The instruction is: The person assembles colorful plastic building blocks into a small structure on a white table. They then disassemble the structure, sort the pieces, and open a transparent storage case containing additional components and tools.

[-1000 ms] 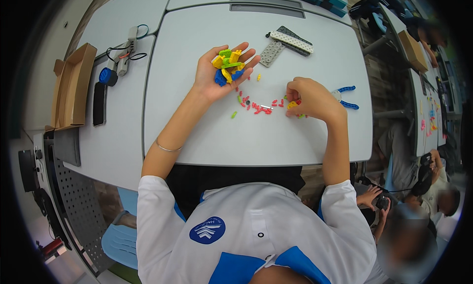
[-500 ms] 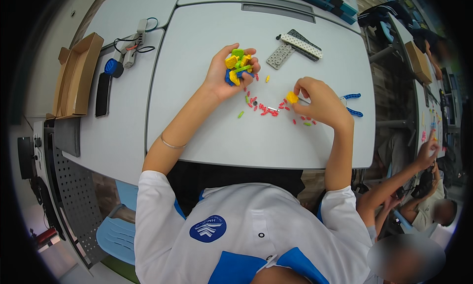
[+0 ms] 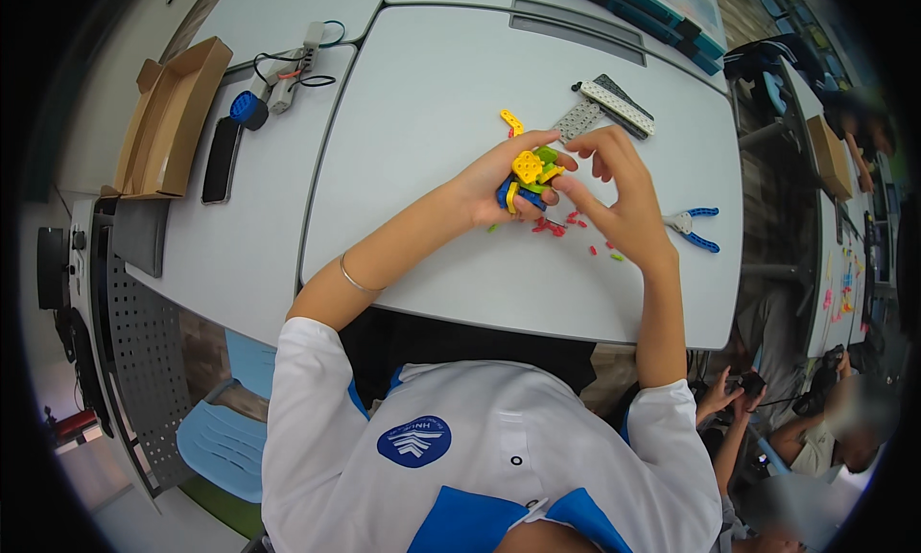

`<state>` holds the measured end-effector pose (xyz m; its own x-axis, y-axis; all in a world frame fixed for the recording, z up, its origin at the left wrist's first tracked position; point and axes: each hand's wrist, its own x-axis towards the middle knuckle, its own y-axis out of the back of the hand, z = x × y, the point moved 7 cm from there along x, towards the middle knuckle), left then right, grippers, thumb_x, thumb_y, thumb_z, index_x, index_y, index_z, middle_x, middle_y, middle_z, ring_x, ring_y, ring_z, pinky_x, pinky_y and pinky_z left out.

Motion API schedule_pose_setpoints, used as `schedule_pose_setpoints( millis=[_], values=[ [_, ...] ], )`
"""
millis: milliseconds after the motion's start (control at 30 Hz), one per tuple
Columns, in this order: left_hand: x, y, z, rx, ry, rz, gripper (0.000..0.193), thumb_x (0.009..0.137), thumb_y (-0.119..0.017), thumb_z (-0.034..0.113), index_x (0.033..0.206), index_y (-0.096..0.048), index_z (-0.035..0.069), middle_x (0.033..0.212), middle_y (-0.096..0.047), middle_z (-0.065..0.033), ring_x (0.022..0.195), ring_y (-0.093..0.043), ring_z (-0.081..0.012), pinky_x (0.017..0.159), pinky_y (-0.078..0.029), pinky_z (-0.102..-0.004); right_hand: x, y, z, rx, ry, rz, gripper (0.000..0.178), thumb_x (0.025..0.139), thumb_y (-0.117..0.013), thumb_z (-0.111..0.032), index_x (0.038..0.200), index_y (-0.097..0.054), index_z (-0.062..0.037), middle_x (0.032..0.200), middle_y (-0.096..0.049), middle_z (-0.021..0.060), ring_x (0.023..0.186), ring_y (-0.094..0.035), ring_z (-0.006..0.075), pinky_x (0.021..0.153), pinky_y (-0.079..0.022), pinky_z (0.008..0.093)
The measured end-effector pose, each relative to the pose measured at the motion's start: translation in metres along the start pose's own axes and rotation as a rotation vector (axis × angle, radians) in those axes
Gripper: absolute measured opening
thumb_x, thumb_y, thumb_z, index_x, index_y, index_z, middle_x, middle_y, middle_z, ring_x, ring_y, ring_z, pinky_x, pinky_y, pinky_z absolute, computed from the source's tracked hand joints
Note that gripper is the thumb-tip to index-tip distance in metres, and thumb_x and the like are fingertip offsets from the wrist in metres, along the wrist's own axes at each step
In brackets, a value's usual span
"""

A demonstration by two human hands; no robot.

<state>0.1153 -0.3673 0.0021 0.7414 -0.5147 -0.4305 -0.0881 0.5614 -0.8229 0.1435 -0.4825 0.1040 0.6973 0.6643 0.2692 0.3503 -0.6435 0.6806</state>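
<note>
My left hand (image 3: 489, 184) is closed around a bunch of yellow, green and blue plastic building pieces (image 3: 527, 166), held above the table. My right hand (image 3: 619, 193) is close beside the bunch, its fingers curved and apart. The tip of its thumb is at the right side of the pieces, and I see nothing in its grasp. Under and beside the hands, small red pegs (image 3: 549, 228) are strewn on the white table (image 3: 432, 275), with a green peg (image 3: 617, 258) among them. A yellow bent beam (image 3: 511, 121) lies just beyond my left hand.
Grey and white perforated beams (image 3: 614, 107) lie at the back. Blue-handled pliers (image 3: 693, 227) rest at the right. On the left table are a phone (image 3: 223, 160), a power strip (image 3: 283, 91) and a cardboard box (image 3: 177, 121). Teal cases (image 3: 662, 21) stand far back; other people sit at right.
My left hand has moved right with its bunch, and my right hand has come up to it. The yellow piece my right hand pinched is no longer in its fingers. The view has shifted slightly.
</note>
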Motion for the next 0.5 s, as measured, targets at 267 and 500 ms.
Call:
schedule_pose_setpoints(
  millis=[267, 500],
  values=[
    [-0.002, 0.013, 0.042, -0.082, -0.133, -0.013, 0.03, 0.098, -0.064, 0.037, 0.099, -0.056, 0.008, 0.068, -0.048, 0.0004, 0.063, -0.051, -0.0118, 0.037, -0.032, -0.0186, 0.026, 0.044, 0.143, -0.549, -0.002, 0.289, 0.058, 0.084, -0.08, -0.031, 0.132, -0.06, -0.0055, 0.126, -0.06, 0.0142, 0.119, -0.055, 0.03, 0.102, -0.047, 0.0416],
    [-0.002, 0.038, 0.066, -0.202, -0.203, 0.019, 0.027, 0.097, -0.066, 0.031, 0.106, -0.055, 0.009, 0.071, -0.049, 0.0005, 0.065, -0.052, -0.0117, 0.04, -0.033, -0.0204, 0.054, 0.042, 0.173, -0.482, -0.27, 0.043, 0.065, 0.08, -0.08, -0.035, 0.131, -0.062, 0.0009, 0.122, -0.063, 0.0199, 0.118, -0.057, 0.0325, 0.101, -0.047, 0.0391]
  ],
)
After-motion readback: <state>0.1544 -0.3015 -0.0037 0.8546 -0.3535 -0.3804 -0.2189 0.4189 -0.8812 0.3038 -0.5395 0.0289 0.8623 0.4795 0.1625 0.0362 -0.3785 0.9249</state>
